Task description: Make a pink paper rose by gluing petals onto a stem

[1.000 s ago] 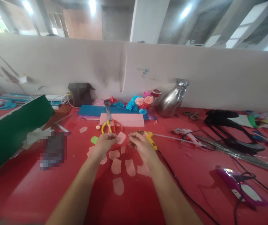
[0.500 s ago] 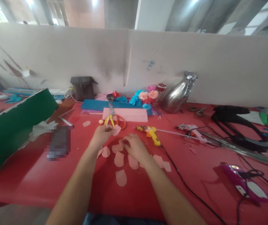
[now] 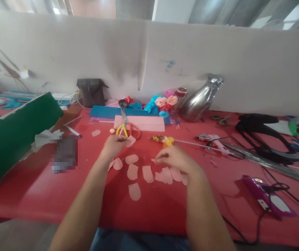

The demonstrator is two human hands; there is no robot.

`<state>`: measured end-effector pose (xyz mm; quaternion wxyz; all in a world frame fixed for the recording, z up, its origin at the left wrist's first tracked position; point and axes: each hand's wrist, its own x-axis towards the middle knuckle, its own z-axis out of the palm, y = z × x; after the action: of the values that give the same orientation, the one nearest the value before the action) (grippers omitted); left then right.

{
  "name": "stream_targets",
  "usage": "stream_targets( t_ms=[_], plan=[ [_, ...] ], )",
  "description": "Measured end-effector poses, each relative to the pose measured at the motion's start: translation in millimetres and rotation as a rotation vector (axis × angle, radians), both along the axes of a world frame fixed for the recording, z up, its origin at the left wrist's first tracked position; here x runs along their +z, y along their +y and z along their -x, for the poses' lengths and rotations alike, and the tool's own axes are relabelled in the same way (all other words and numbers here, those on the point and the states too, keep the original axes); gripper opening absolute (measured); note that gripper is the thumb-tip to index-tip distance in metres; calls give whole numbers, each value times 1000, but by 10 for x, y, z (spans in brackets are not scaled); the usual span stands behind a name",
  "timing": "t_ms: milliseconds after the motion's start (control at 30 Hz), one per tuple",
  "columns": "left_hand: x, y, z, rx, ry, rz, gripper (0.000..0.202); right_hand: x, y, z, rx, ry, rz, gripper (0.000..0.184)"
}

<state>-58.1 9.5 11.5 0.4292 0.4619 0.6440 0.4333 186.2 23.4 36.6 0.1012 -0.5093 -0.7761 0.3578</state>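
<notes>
My left hand (image 3: 113, 146) is closed in a pinch on a pink paper petal (image 3: 131, 141), just in front of the scissors' (image 3: 135, 131) yellow and orange handles. My right hand (image 3: 174, 158) hovers over the table with thumb and fingers together. At its fingertips a small pink paper piece (image 3: 153, 160) shows, apparently another petal seen edge-on. Between and below the hands lie several loose petals, among them one nearest me (image 3: 134, 192) and a cluster (image 3: 167, 175) under my right wrist. A yellow glue gun (image 3: 167, 140) lies behind my right hand, partly covered by it.
Folded pink paper (image 3: 149, 123) and a blue sheet (image 3: 99, 111) lie at the back by paper flowers (image 3: 162, 104). A steel jug (image 3: 201, 99) stands against the wall. Rightward are a second glue gun (image 3: 214, 142) and a purple device (image 3: 269, 198) with cords. A green board (image 3: 18, 139) stands left.
My right hand has moved right, away from my left hand, and now covers part of the yellow glue gun. My left hand still holds its petal. The view has tilted down slightly.
</notes>
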Motion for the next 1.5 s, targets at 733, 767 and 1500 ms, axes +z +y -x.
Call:
stream_targets(
  t_ms=[733, 767, 1500],
  plan=[
    [-61, -24, -155, -175, -84, -4, 13, -255, -27, 538, -304, 603, 68, 17],
    [-61, -23, -151, -171, -77, -6, 12, -262, -27, 540, -306, 606, 63, 17],
    [75, -54, -105, -104, -50, 101, 16, -262, -30, 550, -366, 711, 165, 11]
  ],
)
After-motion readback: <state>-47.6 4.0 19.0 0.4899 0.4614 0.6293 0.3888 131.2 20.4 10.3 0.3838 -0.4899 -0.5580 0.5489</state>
